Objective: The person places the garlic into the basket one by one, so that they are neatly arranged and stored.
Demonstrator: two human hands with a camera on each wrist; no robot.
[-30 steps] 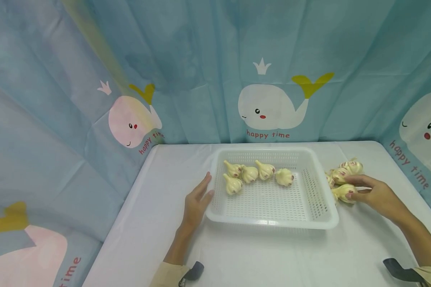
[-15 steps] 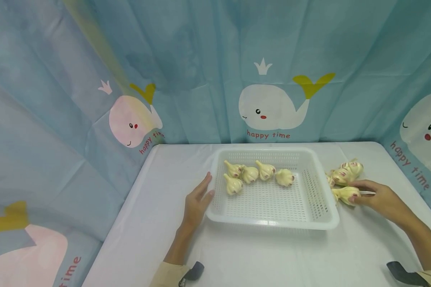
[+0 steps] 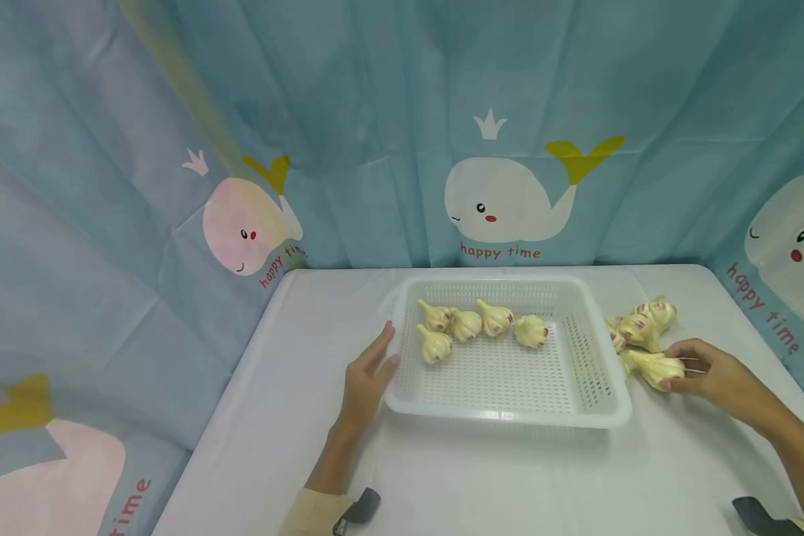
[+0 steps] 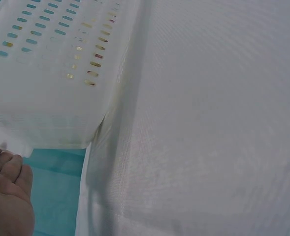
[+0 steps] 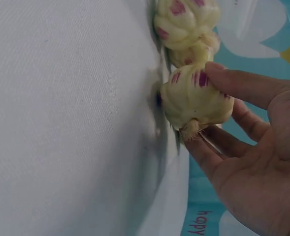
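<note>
My left hand (image 3: 364,381) holds the left rim of a white perforated plastic basket (image 3: 502,415), its thumb on the rim's edge. In the left wrist view its bent fingers (image 4: 11,169) reach the rim. Several garlic bulbs lie in the basket, among them a lone garlic bulb (image 3: 531,331) toward the right. Right of the basket, my right hand (image 3: 726,381) pinches a pale garlic bulb with purple streaks (image 5: 196,96) between thumb and fingers. In the head view that bulb's stem points left toward the basket, low over the table.
A small pile of garlic bulbs (image 3: 643,324) sits beyond the right hand, partly hidden by the basket's right wall. White cloth covers the table (image 3: 482,484). A blue curtain with whale prints (image 3: 388,149) stands along the table's back and sides.
My right hand has drawn the pinched garlic bulb right and slightly nearer, away from the pile. A neighbouring bulb has shifted, its stem now pointing nearer. The left hand and basket have stayed put.
</note>
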